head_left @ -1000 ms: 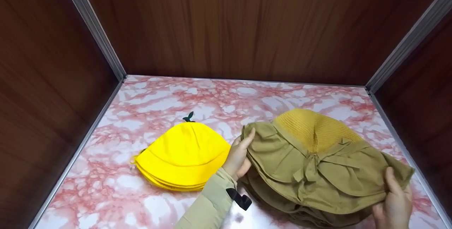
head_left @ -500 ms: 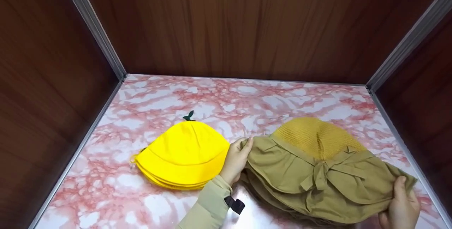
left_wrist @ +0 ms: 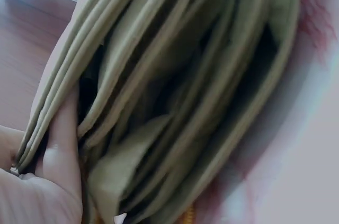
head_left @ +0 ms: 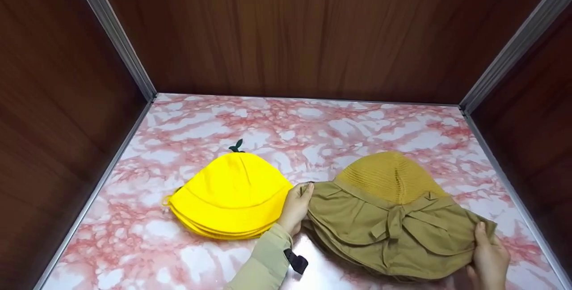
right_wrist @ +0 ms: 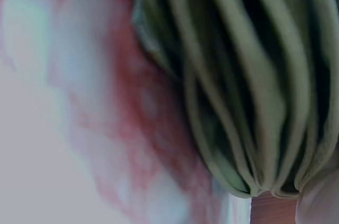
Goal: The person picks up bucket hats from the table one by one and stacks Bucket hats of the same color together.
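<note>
A khaki sun hat (head_left: 424, 232) with a mustard knitted crown and a bow lies flattened on the right, on top of more khaki brims. Its left brim edge is pinched by my left hand (head_left: 295, 207), thumb on top. At the opposite brim edge my right hand (head_left: 489, 254) grips with the thumb over the cloth. In the left wrist view, layered khaki brims (left_wrist: 159, 91) fan out, and fingers (left_wrist: 63, 150) reach between them. The right wrist view shows the stacked brim edges (right_wrist: 254, 86) close up, with only a bit of the hand at the corner.
Just left of my left hand lie several stacked yellow bucket hats (head_left: 234, 196), the top one with a green leaf sprout (head_left: 237, 145). The pink-and-white marbled table (head_left: 268, 124) is bounded by dark wooden panels (head_left: 286, 35) at the back and sides.
The khaki hat has come down onto the brims beneath it and shows less of them. Both hands have lowered with it, the right one lately shifting left. The yellow hats stay put.
</note>
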Tool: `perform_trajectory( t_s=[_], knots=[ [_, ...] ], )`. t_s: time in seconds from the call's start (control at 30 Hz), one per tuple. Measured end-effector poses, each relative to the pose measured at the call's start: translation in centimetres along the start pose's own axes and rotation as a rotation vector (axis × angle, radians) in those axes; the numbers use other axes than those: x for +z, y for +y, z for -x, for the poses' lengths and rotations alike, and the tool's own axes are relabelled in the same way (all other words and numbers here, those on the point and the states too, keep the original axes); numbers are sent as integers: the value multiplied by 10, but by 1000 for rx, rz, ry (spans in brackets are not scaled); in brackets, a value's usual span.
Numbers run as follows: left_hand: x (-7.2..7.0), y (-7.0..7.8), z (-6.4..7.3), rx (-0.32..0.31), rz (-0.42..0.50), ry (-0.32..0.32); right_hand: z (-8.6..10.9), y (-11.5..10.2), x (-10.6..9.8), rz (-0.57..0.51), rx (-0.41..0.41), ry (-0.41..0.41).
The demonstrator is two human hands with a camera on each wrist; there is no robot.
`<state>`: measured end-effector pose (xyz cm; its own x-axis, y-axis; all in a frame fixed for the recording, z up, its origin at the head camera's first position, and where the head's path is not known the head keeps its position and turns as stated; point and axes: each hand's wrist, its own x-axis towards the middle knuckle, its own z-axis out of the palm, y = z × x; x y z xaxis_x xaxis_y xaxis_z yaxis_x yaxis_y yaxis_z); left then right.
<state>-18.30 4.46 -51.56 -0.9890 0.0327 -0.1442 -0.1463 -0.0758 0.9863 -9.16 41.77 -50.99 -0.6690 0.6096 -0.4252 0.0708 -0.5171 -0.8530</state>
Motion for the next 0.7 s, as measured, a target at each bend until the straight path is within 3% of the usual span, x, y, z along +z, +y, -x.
perform_trajectory(
  t_s=[0.13, 0.27, 0.4, 0.5, 0.57, 0.63, 0.7],
  knots=[
    [1, -4, -2, 7, -61, 24, -3, 2, 3, 115, -21, 16],
    [1, 3, -3, 53, -163, 30, -3, -2, 6, 178, -33, 11],
    [-1, 23, -3, 187, -373, 36, 2, -12, 9, 457, -142, 41],
    [0, 43, 0, 335, -611, 77, 13, -22, 13, 715, -290, 88],
    [6, 55, 3, 444, -782, 100, 22, -26, 19, 782, -439, 71],
    [18, 64, 6, 560, -992, 115, 34, -26, 29, 896, -574, 16],
    [36, 67, 11, 633, -1169, 89, 43, -22, 44, 1002, -720, -92]
  ],
)
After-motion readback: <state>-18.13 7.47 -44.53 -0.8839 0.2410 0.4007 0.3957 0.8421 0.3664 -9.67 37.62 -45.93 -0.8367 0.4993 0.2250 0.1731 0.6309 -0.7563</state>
